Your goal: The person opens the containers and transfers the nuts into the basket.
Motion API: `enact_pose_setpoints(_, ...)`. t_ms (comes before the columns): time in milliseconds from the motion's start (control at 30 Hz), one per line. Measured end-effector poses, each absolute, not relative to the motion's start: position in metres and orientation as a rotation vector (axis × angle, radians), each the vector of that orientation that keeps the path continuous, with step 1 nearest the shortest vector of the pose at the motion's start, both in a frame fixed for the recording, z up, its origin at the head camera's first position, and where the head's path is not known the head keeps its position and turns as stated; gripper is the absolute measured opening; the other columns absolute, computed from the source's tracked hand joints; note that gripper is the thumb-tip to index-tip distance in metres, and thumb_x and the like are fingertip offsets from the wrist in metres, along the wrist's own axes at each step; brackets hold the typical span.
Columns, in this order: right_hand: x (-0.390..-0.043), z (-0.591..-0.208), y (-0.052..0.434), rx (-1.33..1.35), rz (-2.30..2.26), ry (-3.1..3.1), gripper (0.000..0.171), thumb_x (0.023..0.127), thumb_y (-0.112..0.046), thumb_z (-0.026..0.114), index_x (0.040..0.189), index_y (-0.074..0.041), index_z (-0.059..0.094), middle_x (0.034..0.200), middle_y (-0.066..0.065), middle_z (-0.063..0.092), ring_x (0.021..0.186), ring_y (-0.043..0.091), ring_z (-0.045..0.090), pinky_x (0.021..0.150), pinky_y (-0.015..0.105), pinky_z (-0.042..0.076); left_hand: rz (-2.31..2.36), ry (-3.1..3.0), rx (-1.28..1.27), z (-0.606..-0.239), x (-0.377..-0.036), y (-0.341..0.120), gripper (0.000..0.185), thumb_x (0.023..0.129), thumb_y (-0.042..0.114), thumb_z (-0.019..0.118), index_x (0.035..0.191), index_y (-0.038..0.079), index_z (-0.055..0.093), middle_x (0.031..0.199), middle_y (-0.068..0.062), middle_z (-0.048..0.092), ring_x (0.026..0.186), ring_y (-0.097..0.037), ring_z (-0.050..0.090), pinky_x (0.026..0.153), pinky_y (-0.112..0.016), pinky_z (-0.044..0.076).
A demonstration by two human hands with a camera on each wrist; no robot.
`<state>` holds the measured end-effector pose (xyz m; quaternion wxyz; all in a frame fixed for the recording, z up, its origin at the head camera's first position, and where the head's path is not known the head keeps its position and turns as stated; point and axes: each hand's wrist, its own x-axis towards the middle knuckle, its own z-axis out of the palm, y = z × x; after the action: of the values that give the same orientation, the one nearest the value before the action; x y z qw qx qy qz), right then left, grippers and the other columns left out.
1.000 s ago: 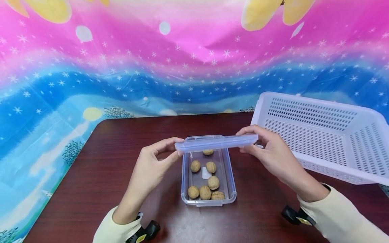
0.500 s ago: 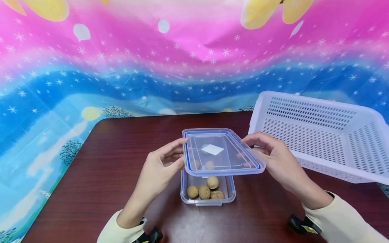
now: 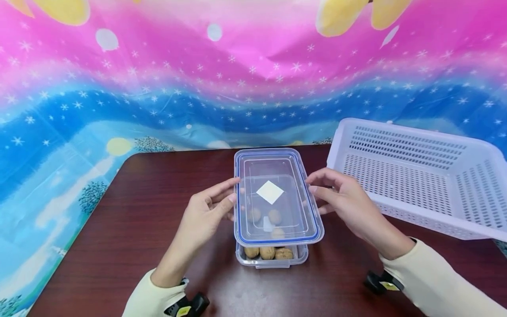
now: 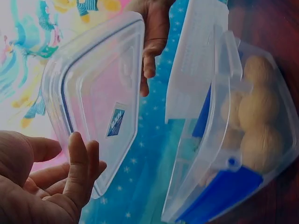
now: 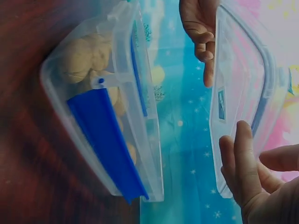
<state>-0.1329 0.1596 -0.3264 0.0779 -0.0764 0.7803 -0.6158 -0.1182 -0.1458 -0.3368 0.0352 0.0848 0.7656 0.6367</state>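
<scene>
The left hand (image 3: 206, 215) and right hand (image 3: 342, 200) pinch the long edges of the clear lid (image 3: 275, 198) between fingertips and thumbs, holding it level just above the container (image 3: 271, 257) of walnuts (image 3: 267, 252) on the table (image 3: 138, 220). The lid looks light, stiff and slick, so its edges seem the surest hold.

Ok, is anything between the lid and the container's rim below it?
Nothing visible: the lid, held by the left hand and right hand, hangs over the container; the walnuts lie low inside.
</scene>
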Motion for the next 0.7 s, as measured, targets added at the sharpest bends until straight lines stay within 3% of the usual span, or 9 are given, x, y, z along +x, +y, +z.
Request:
enact_pose_setpoints(100,-0.145,-0.325,0.148,-0.23,-1.823,2.308,0.027,0.102,-0.006,0.062,0.128,0.002,0.059,0.116,0.019,0.066,0.089,0.015,0.071,0.072,0.04,0.064,1.955,2.358,0.268,-0.338,-0.123,-0.156,0.044,0.103,0.008,0.064,0.147,0.005,0.06,0.129,-0.025,0.071,0.082,-0.01,0.073,0.072,-0.028,0.062)
enact_pose_setpoints(200,-0.158,-0.324,0.135,-0.25,-1.821,2.247,0.041,0.099,0.001,0.059,0.14,0.001,0.053,0.115,0.022,0.066,0.087,0.016,0.07,0.07,0.043,0.064,1.968,2.342,0.252,-0.339,-0.128,-0.168,0.051,0.103,0.005,0.062,0.153,0.007,0.053,0.131,-0.028,0.069,0.083,-0.011,0.073,0.072,-0.028,0.061)
enact_pose_setpoints(400,-0.184,-0.327,0.103,-0.268,-1.756,2.164,0.068,0.095,0.007,0.054,0.159,-0.004,0.037,0.107,0.017,0.064,0.084,0.018,0.067,0.07,0.044,0.065,1.972,2.298,0.121,-0.34,-0.136,-0.197,0.06,0.106,0.007,0.058,0.162,0.01,0.038,0.14,-0.03,0.063,0.09,-0.009,0.074,0.075,-0.028,0.061)
enact_pose_setpoints(700,-0.219,-0.325,0.061,-0.224,-1.671,2.146,0.068,0.097,0.006,0.05,0.162,-0.005,0.033,0.111,0.017,0.064,0.094,0.026,0.067,0.074,0.044,0.065,1.926,2.302,-0.037,-0.342,-0.164,-0.229,0.055,0.109,0.016,0.056,0.161,0.01,0.042,0.147,-0.019,0.06,0.098,-0.003,0.07,0.079,-0.026,0.061)
